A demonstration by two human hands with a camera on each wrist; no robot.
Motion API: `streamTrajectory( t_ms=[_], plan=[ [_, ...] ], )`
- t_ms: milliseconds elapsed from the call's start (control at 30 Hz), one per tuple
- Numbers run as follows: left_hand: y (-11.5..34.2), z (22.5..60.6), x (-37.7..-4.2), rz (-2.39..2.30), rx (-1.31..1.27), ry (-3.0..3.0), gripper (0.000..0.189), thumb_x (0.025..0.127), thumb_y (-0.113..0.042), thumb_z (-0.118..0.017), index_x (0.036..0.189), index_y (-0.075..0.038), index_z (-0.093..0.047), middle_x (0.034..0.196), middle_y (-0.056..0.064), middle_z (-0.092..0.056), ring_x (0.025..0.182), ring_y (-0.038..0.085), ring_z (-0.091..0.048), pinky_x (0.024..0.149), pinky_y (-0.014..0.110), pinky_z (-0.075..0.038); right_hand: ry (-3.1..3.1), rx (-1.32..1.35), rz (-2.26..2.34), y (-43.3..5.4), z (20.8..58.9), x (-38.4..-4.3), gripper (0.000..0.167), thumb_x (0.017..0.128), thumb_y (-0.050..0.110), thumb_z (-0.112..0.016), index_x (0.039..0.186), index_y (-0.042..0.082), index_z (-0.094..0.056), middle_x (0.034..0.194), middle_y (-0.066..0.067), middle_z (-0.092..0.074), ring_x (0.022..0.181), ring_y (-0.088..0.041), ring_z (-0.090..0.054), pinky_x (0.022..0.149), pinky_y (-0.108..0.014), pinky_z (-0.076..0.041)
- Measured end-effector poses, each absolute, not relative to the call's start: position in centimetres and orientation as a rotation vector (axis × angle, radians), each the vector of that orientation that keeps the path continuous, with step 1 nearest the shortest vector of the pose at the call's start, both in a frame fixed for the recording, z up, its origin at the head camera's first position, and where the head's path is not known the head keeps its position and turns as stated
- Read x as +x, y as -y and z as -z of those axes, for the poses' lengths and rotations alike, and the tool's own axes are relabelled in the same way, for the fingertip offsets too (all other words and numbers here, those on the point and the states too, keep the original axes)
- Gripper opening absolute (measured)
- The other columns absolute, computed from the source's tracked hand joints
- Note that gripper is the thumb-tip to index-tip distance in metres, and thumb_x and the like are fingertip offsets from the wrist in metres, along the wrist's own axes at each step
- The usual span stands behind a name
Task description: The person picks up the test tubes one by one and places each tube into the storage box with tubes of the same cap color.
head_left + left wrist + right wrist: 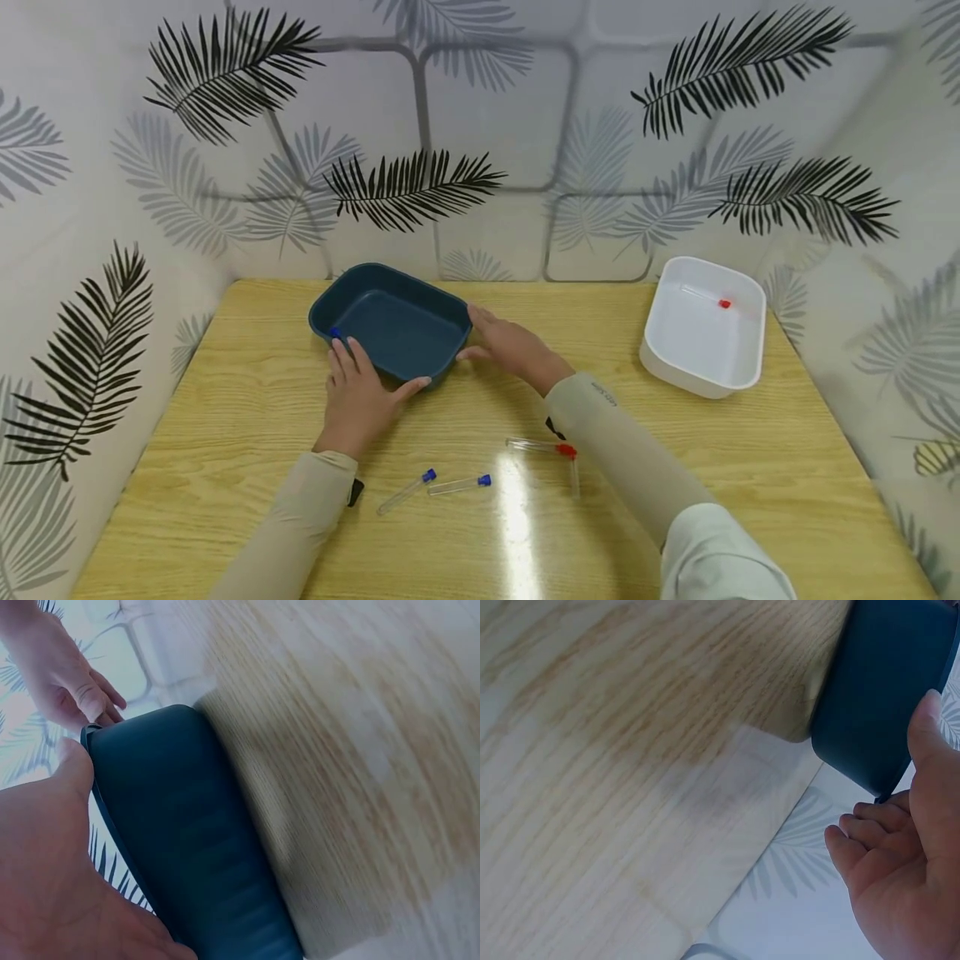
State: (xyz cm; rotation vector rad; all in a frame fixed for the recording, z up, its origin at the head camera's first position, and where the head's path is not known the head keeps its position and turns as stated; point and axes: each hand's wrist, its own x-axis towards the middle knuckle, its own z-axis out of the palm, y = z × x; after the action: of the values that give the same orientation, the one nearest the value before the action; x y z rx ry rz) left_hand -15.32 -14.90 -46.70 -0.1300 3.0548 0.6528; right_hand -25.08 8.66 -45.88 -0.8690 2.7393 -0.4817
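A dark blue bin (405,321) stands near the back of the table. My left hand (355,404) touches its near side, fingers straight toward the left end and thumb spread along the wall. In the left wrist view, that thumb lies against the rim. At the bin's right end is my right hand (513,346), thumb and fingers on either side of the corner. The right wrist view has its thumb on the rim and its fingers loosely bent by the corner. A bright blue cap (335,332) shows beside the left fingertips; whatever it belongs to is hidden.
Two blue-capped tubes (459,485) lie near the front. Red-capped tubes (532,445) lie by the right forearm, caps together. A white bin (701,387) at the right holds a red-capped tube (724,304). Patterned cloth (487,125) hangs behind the wooden table (225,400).
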Motion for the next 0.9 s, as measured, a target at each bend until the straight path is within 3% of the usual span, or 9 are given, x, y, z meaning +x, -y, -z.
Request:
streamTrajectory(
  t_ms=[367, 600, 900],
  plan=[
    [15.8, 47.0, -15.3, -0.689, -0.051, -3.044, 0.127, 0.070, -0.082, -0.044, 0.143, 0.003, 0.016, 0.148, 0.029, 0.016, 0.136, 0.043, 0.009, 0.103, 0.062, -0.016, -2.883, -0.871, 0.491, -8.5, 46.4, -23.8, 0.079, 0.088, 0.049, -0.053, 0.147, 0.006, -0.024, 0.148, -0.017, -0.027, 0.128, -0.031, -0.038, 0.100, -0.040, -0.038],
    [16.3, 47.0, -15.0, -0.739, -0.048, -2.968, 0.128, 0.069, -0.084, -0.044, 0.142, 0.002, 0.018, 0.148, 0.024, 0.020, 0.136, 0.042, 0.012, 0.103, 0.063, -0.013, -2.992, -0.929, 0.395, -8.7, 46.2, -22.2, 0.073, 0.089, 0.047, -0.053, 0.144, 0.004, -0.033, 0.143, -0.019, -0.035, 0.117, -0.032, -0.051, 0.086, -0.038, -0.049],
    [16.6, 46.9, -14.1, -0.769, 0.014, -2.930, 0.130, 0.069, -0.082, -0.047, 0.141, 0.003, 0.020, 0.148, 0.027, 0.017, 0.135, 0.045, 0.008, 0.102, 0.063, -0.014, -3.020, -1.000, 0.289, -8.9, 46.2, -20.2, 0.069, 0.090, 0.048, -0.053, 0.139, 0.001, -0.041, 0.140, -0.020, -0.040, 0.124, -0.031, -0.044, 0.086, -0.039, -0.049]
  ],
)
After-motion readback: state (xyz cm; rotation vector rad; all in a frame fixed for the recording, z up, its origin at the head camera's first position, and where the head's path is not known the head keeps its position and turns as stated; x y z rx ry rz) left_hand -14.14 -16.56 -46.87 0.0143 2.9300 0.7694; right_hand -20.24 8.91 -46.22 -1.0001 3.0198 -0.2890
